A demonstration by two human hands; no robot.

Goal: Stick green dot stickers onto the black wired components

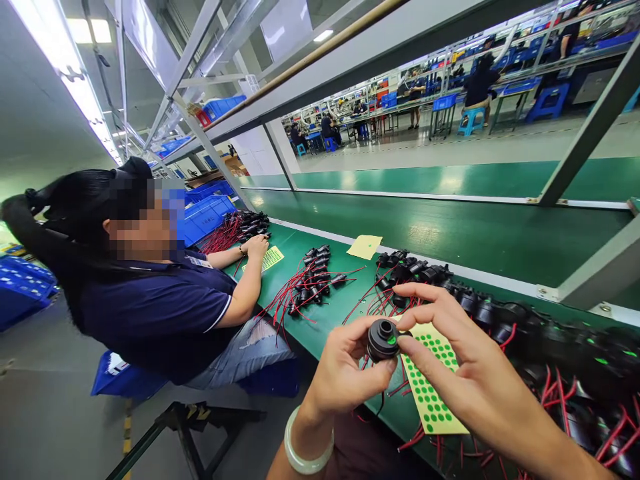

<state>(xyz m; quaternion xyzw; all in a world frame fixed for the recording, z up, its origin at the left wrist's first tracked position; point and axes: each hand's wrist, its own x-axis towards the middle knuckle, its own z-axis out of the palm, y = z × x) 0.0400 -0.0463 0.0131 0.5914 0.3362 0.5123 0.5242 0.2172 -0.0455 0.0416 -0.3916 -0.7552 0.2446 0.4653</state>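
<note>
My left hand point(345, 373), with a pale bangle at its wrist, is wrapped round a black cylindrical part point(384, 339) with a raised ring on top. A green dot sticker point(392, 340) shows on the part's upper face. My right hand point(450, 353) has its thumb at the part's right edge beside the sticker, the index finger bent above it; whether anything is between those fingers is too small to tell. Under my right hand lies a yellow sheet of green dots point(433, 400). Black parts with red wires point(560, 340) are piled along the right side.
A seated person point(165, 320) at the left has a hand near another dot sheet point(271, 258). Between us lies a cluster of black wired parts point(315, 277). A yellow paper point(365, 247) lies near the green table's point(295, 240) back edge. Metal frame posts point(590, 127) rise behind.
</note>
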